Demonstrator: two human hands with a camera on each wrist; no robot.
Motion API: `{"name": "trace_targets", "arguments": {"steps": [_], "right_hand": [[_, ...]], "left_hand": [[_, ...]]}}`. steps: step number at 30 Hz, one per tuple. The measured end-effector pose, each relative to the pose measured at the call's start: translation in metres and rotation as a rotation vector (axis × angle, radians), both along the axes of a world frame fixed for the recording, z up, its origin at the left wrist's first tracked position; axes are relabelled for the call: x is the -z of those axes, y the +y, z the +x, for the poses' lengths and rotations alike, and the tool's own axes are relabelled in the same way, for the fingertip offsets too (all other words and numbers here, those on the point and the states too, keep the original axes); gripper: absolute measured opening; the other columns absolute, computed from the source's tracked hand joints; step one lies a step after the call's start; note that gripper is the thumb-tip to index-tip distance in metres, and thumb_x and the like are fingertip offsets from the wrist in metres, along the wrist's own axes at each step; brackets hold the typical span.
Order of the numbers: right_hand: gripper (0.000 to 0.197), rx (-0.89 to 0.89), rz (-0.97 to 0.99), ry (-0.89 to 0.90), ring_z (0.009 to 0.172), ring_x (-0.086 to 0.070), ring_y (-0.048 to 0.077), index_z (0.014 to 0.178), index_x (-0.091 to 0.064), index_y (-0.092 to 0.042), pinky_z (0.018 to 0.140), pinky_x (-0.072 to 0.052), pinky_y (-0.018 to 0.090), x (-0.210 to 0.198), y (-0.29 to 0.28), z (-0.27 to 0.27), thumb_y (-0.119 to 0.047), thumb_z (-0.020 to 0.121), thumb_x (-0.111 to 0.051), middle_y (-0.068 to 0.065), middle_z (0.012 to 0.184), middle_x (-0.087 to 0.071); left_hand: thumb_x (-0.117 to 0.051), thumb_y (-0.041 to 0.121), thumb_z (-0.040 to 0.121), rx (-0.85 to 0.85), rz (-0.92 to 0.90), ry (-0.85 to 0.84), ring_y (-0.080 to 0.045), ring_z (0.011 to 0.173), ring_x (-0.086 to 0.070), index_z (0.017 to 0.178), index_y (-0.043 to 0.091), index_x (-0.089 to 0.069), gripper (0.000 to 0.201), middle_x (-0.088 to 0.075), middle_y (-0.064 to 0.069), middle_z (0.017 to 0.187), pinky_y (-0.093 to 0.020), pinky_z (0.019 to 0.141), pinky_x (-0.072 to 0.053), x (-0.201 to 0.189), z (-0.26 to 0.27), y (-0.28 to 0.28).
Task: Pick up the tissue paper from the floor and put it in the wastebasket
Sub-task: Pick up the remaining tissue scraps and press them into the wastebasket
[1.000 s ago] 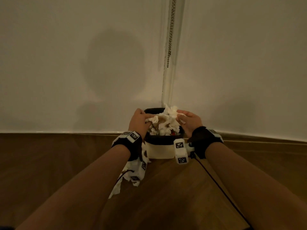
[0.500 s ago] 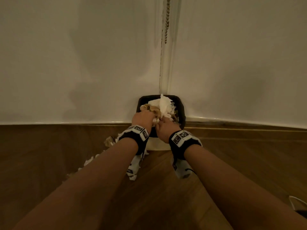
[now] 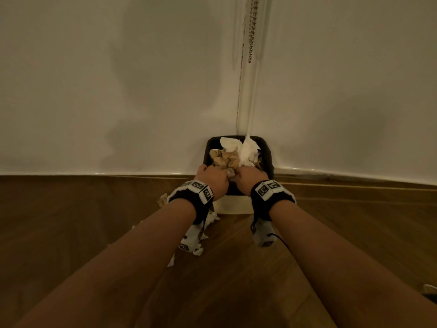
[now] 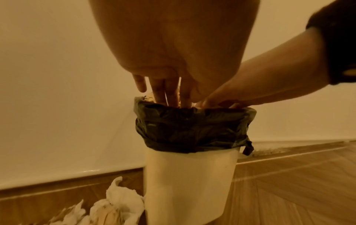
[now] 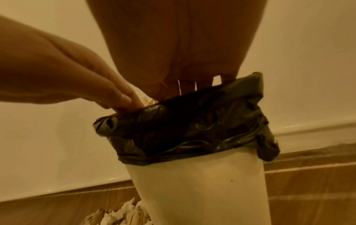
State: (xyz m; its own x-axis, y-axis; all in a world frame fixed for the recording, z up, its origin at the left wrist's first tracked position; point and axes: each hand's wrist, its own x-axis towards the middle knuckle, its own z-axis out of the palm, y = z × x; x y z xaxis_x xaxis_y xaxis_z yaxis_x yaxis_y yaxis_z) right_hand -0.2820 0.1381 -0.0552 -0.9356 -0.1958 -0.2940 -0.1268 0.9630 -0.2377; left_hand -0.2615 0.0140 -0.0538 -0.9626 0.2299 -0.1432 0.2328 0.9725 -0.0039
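A white wastebasket (image 3: 236, 205) with a black liner (image 4: 190, 129) stands against the wall, heaped with white and brown tissue paper (image 3: 246, 150). My left hand (image 3: 212, 177) and right hand (image 3: 249, 177) sit side by side at its near rim. In the left wrist view the left fingers (image 4: 165, 91) point straight down into the bin. The right wrist view shows the right fingers (image 5: 185, 86) dipping behind the liner (image 5: 192, 124) in the same way. Both hands press on the heap; the fingertips are hidden inside. More crumpled tissue (image 4: 119, 204) lies on the floor left of the bin.
The bin stands on a wooden floor (image 3: 236, 280) by a white wall. A bead chain (image 3: 251, 31) hangs above it. Scraps of tissue (image 3: 163, 198) trail across the floor under my left forearm. A cable (image 3: 283, 242) runs from the right wrist.
Both hands have come from the sides of the heap to its near edge and pushed down. The heap sits lower in the bin now.
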Motion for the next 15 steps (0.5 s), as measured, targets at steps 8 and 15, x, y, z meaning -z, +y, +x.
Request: {"name": "trace_targets", "arguments": {"steps": [8, 15], "right_hand": [[0.036, 0.157, -0.109, 0.422, 0.123, -0.039, 0.030, 0.123, -0.054, -0.023, 0.101, -0.033, 0.043, -0.015, 0.010, 0.027, -0.019, 0.088, -0.048, 0.008, 0.131, -0.049], [0.031, 0.080, -0.211, 0.617, 0.122, -0.039, 0.029, 0.120, -0.055, -0.017, 0.101, -0.033, 0.042, -0.035, -0.031, 0.052, -0.021, 0.091, -0.047, 0.007, 0.127, -0.051]], "left_hand": [[-0.037, 0.021, 0.095, -0.150, 0.318, 0.213, -0.020, 0.114, -0.050, 0.123, 0.026, -0.053, 0.032, -0.052, 0.001, 0.123, -0.038, 0.097, -0.034, -0.003, 0.053, -0.034], [-0.038, 0.021, 0.093, -0.306, 0.397, 0.275, -0.022, 0.106, -0.056, 0.116, 0.025, -0.057, 0.030, -0.058, 0.000, 0.116, -0.037, 0.093, -0.037, 0.005, 0.095, -0.081]]}}
